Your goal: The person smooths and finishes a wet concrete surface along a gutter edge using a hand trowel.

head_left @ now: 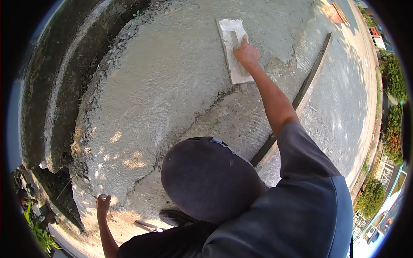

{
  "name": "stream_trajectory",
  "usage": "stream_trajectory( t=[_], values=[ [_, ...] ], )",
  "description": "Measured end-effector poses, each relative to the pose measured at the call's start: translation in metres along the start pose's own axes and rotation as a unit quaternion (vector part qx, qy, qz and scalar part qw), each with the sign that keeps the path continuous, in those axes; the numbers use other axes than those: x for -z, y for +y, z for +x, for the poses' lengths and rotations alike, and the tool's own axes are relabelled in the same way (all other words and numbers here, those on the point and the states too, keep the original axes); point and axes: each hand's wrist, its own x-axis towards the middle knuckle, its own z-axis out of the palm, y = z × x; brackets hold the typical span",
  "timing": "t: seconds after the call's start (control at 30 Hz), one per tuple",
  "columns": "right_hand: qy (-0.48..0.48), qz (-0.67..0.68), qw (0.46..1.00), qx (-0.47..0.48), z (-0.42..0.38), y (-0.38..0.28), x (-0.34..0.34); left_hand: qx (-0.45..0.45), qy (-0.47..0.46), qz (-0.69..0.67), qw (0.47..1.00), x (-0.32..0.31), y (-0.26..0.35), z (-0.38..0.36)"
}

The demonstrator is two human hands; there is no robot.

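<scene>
A pale, cement-coated float (228, 51) lies flat on the wet grey concrete (150, 81) near the top middle. My right hand (246, 53) is closed round its raised handle, arm stretched forward. Low on the left, my left hand (103, 203) has its fingers curled together by the concrete's edge; whatever they may hold is too small to make out. A long straight bar (314, 71) rests diagonally on the surface, to the right of the float, partly hidden behind my right arm.
A dark, rough wall or ditch edge (64, 77) runs along the left. A dark cap (206, 176) covers the lower middle of the view. At the top right lies a reddish object (334, 14). Green bushes (393, 77) line the far right.
</scene>
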Motion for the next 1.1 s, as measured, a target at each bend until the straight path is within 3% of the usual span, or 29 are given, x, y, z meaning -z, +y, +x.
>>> stream_trajectory(
  t=[0.1, 0.2, 0.4, 0.63, 0.73, 0.83, 0.87, 0.97, 1.1],
  values=[
    [0.003, -0.003, 1.0, -0.002, 0.015, 0.025, -0.006, 0.054, -0.035, -0.099, 0.993, -0.002, -0.008, -0.001],
    [0.017, -0.011, 0.999, -0.035, -0.001, 0.046, -0.001, 0.021, -0.009, -0.057, 0.998, -0.003, -0.046, 0.018],
    [0.017, -0.009, 0.997, -0.073, 0.026, 0.083, 0.008, 0.01, 0.006, -0.101, 0.995, 0.007, -0.008, 0.015],
    [0.029, -0.006, 0.998, -0.061, -0.061, 0.15, 0.009, 0.029, -0.022, -0.123, 0.992, -0.016, -0.046, 0.0],
    [-0.001, 0.01, 1.0, 0.011, -0.133, 0.095, 0.007, 0.059, -0.026, -0.121, 0.991, -0.002, -0.031, -0.01],
    [-0.022, 0.002, 0.994, 0.107, -0.13, 0.025, -0.009, -0.008, 0.012, -0.057, 0.998, 0.004, -0.047, 0.023],
    [-0.021, -0.004, 0.991, 0.132, -0.117, 0.004, -0.012, -0.016, 0.022, -0.042, 0.999, 0.012, -0.025, 0.016],
    [-0.031, 0.009, 0.995, 0.097, -0.054, -0.027, -0.016, -0.033, 0.019, -0.077, 0.996, 0.027, 0.001, 0.017],
    [-0.001, 0.011, 1.0, -0.001, -0.033, 0.019, -0.006, -0.02, 0.034, -0.097, 0.994, 0.017, -0.009, 0.011]
  ],
)
